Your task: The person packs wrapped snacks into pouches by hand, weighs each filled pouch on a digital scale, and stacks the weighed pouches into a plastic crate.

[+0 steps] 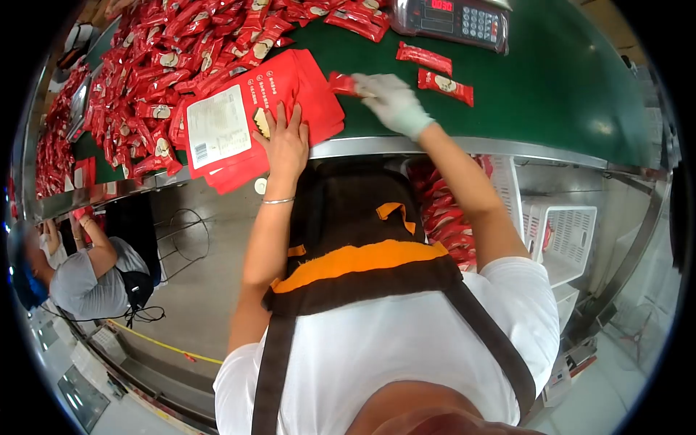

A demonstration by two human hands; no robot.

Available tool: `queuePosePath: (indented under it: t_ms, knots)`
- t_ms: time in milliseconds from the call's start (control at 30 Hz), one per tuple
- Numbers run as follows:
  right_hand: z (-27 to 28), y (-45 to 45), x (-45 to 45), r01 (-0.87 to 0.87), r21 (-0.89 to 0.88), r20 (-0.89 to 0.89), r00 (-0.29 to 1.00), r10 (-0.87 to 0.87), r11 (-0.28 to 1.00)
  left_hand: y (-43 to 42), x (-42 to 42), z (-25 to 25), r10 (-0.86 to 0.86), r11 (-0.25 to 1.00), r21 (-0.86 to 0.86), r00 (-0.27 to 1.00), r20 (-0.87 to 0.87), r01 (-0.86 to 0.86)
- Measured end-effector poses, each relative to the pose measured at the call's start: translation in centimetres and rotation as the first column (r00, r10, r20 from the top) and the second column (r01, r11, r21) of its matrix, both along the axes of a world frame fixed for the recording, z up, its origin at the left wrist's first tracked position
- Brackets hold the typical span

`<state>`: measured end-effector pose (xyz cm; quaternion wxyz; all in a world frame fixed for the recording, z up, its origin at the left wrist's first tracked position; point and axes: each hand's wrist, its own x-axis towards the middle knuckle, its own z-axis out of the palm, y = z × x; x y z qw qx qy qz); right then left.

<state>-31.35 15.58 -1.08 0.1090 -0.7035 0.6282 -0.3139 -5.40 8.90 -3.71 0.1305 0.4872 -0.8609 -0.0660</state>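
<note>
Flat red pouches [312, 83] lie stacked on the green table [522, 94] at its front edge, the top one with a white label. My bare left hand [285, 141] rests on them with its fingers spread. Just right of the stack, my right hand [391, 101], in a whitish glove, is closed on a small red packet [343, 83]. Two more small red packets [445, 87] lie to the right of that hand. A large heap of similar packets [156, 76] covers the left part of the table.
A scale [453, 22] with a lit red display stands at the back. Below the table's metal edge are a white crate [569, 235] and a bin of red packages [447, 217]. Another person [98, 272] sits at the lower left.
</note>
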Motion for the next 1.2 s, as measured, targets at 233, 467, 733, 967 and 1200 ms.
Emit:
queuePosePath:
  t_ms: [233,467,733,967,1200]
  knots:
    - [0.7,8.8,-14.1,0.246,0.094,-0.163,0.96,-0.229,0.965,-2.8,-0.7,4.0,0.172,0.953,0.266,0.982,-0.08,-0.145]
    - [0.5,7.8,-12.3,0.198,0.148,-0.235,0.959,-0.16,0.969,-5.0,-1.4,5.0,0.222,0.959,0.181,0.975,0.01,-0.22]
    - [1.1,7.5,-5.6,0.222,0.145,-0.153,0.968,-0.2,0.964,0.0,1.8,0.3,-0.192,0.968,-0.182,0.978,-0.082,0.174]
    - [2.0,4.1,-0.2,0.091,0.033,-0.005,0.996,-0.09,0.995,-5.1,0.6,3.3,-0.045,0.983,0.176,0.999,0.0,0.045]
    - [1.5,-3.0,4.9,0.04,-0.004,0.097,0.994,-0.039,0.999,-8.6,-3.8,6.4,0.152,0.926,0.305,0.959,0.237,-0.222]
